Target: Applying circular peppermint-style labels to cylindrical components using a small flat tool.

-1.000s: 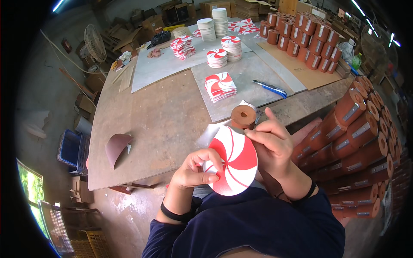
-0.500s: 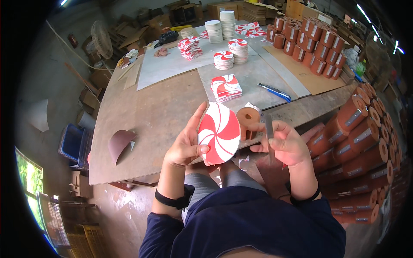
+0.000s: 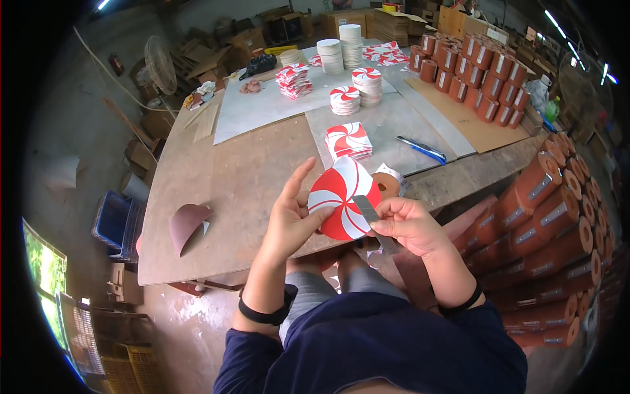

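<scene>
My left hand (image 3: 292, 220) grips a round disc (image 3: 338, 187) with a red and white swirl face, thumb across the front and index finger stretched upward. In my right hand (image 3: 410, 223), a flat grey strip (image 3: 364, 207) is pinched between thumb and fingers; it lies over the disc's right part. Whether the strip is a file or a blade cannot be made out. Just behind the disc, a brown cylinder with a hole (image 3: 387, 184) is partly hidden. Farther back on the table lie a stack of square swirl sheets (image 3: 348, 140) and a blue utility knife (image 3: 423, 150).
Swirl-topped disc stacks (image 3: 345, 100) and plain white disc stacks (image 3: 329, 57) stand toward the table's back. Brown cylinders are piled at the back right (image 3: 469, 72) and beside my right arm (image 3: 545, 223). A curved brown sheet (image 3: 187, 226) rests on the table (image 3: 249, 177) at left.
My right hand has swung the grey strip from upright beside the disc to slanting across its face. The disc has tilted and turned, and my left thumb now reaches farther over it.
</scene>
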### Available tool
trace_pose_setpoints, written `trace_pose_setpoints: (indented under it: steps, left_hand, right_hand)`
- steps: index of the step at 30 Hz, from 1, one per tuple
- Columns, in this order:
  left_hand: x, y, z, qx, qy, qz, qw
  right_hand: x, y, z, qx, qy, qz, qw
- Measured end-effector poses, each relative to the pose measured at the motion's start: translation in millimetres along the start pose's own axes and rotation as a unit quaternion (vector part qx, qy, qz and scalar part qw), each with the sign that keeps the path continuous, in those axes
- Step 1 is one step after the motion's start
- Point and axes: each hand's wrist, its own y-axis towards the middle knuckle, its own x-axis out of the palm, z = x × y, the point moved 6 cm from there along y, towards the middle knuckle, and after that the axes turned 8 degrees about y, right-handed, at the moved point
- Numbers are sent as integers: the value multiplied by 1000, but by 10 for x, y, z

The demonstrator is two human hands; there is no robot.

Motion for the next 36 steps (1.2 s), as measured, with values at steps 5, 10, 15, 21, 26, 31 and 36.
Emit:
trace_pose_setpoints:
  steps: [5,10,15,21,26,31,36]
  left_hand:
    - [43,-131,-363,153,-144,245,947]
    - [368,-117,-602,98,-279,181,938]
    - [281,-34,-613,38,-270,142,951]
    - [269,-35,-565,-65,-465,82,879]
    - [373,-83,-479,-92,-528,69,841]
    - [420,-92,-504,-86,-538,37,838]
    - [421,-117,-454,-83,-538,66,836]
  right_hand:
    - [95,59,-5,-80,5,55,995]
    - [109,66,104,-58,-19,69,996]
    - [73,36,117,-24,-18,75,997]
    - [97,-150,-251,-216,-168,110,955]
    - [441,-392,-532,-510,-555,163,636]
    - [703,-414,-403,-573,-638,114,501]
    - [755,-436,-413,-559,-656,107,495]
